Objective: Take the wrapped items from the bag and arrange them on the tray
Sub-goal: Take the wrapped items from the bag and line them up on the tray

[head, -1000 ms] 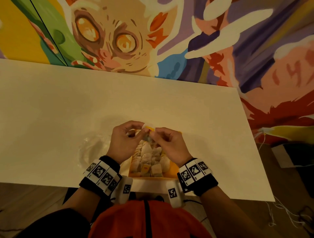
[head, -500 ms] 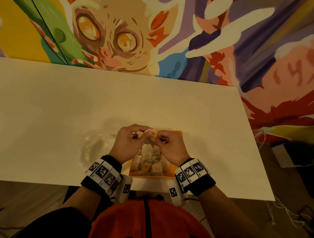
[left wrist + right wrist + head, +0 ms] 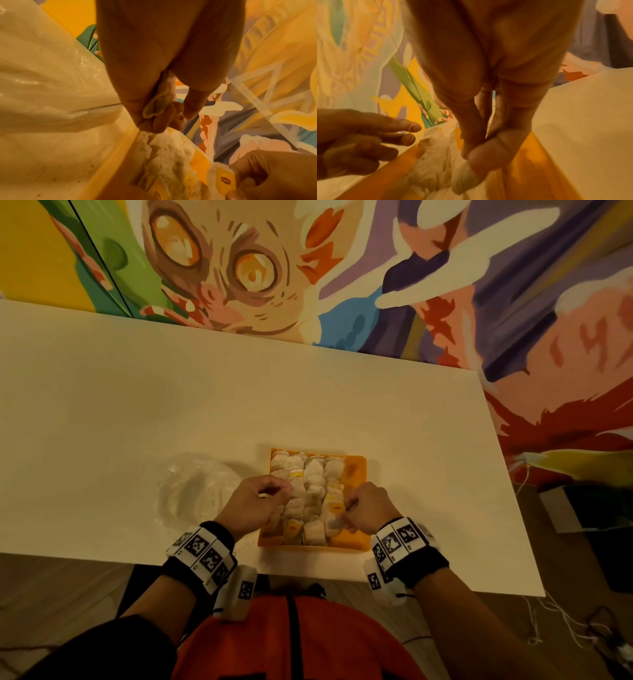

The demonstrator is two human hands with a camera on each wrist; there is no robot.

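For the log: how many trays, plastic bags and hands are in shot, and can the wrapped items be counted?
Orange tray: 1
Clear plastic bag: 1
Hands: 2 (left hand, right hand)
Wrapped items: packed too tightly to count
Total, wrapped items aside: 4

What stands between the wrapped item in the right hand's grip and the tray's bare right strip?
Nothing visible. The right hand pinches the wrapped item over the tray, beside its bare orange strip; the left hand, holding a pale scrap, is on the tray's other side.
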